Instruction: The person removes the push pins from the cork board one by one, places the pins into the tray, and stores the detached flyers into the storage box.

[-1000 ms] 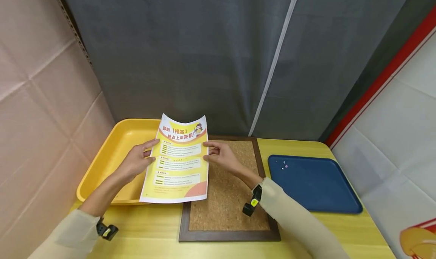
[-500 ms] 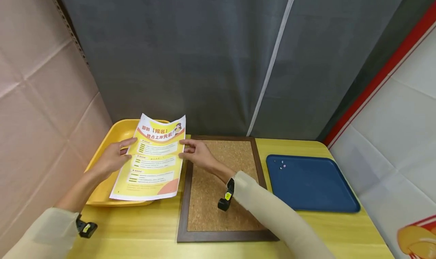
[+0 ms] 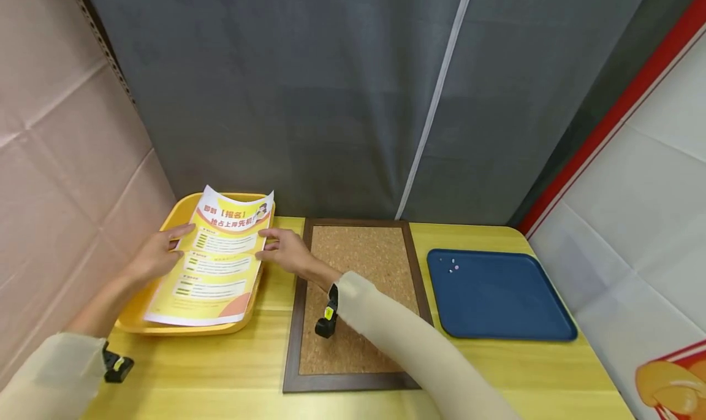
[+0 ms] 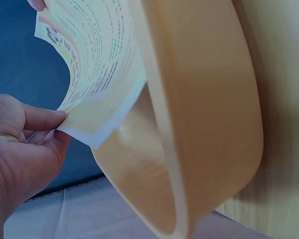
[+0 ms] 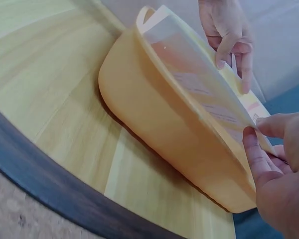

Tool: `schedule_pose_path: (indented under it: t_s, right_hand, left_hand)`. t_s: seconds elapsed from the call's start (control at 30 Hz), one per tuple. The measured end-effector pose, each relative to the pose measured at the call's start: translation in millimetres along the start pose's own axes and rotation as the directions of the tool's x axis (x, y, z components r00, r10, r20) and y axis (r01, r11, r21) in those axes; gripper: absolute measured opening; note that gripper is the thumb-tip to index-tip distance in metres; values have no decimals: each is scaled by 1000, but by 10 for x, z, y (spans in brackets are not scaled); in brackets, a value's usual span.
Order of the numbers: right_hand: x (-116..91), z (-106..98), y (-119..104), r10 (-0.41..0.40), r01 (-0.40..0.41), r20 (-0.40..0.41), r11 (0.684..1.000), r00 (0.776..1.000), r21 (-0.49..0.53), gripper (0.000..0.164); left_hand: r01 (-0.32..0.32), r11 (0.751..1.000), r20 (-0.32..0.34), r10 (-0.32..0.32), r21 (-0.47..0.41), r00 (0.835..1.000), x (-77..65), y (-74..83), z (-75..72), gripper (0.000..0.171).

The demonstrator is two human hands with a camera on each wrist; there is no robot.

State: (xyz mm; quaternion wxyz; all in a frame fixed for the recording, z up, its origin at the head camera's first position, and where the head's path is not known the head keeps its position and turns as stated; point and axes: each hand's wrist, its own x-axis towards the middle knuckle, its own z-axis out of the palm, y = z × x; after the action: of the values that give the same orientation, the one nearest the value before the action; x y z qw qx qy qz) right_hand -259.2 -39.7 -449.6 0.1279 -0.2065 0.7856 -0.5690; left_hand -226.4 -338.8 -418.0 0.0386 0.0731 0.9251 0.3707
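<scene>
A printed yellow-and-white flyer point(image 3: 220, 260), its top edge bowed, lies across the opening of a yellow plastic basin point(image 3: 129, 322). My left hand point(image 3: 157, 254) pinches the flyer's left edge between thumb and fingers. On the opposite edge, my right hand point(image 3: 287, 251) pinches it the same way. From the left wrist, the flyer point(image 4: 97, 117) curves up out of the left hand point(image 4: 30, 134), its lower part at the basin's rim point(image 4: 164, 109). The right wrist view has the right hand point(image 5: 281, 159) holding the paper edge close beside the basin wall point(image 5: 154, 109).
A cork board point(image 3: 353, 248) with a dark brown frame lies on the yellow wood-grain table point(image 3: 220, 371), right of the basin. Further right is a blue tray point(image 3: 502, 297) with several tiny pieces in its corner. A dark grey curtain point(image 3: 276, 101) hangs behind.
Both hands have carried the flyer leftward, from partly over the cork board to over the yellow basin. The cork board and blue tray stay in place.
</scene>
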Motion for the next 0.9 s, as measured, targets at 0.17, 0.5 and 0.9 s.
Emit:
schedule_pose_path:
  t_s: [0.17,0.5,0.9]
  right_hand:
    - [78,112,9,4,-4,1,999,1000,-52,54]
    - [187,284,34,31,-37,-50,991,998,-126,54]
    - [160,321,-39,-54,27,-65,934,996,-355,65]
  left_hand:
    - [2,998,-18,-1,59,1000,4,-70,-42,65]
    - [-14,993,-46,20,120,999,33,-169,-51,68]
    - [-31,993,-44,36,117,998,18,-289,-73,68]
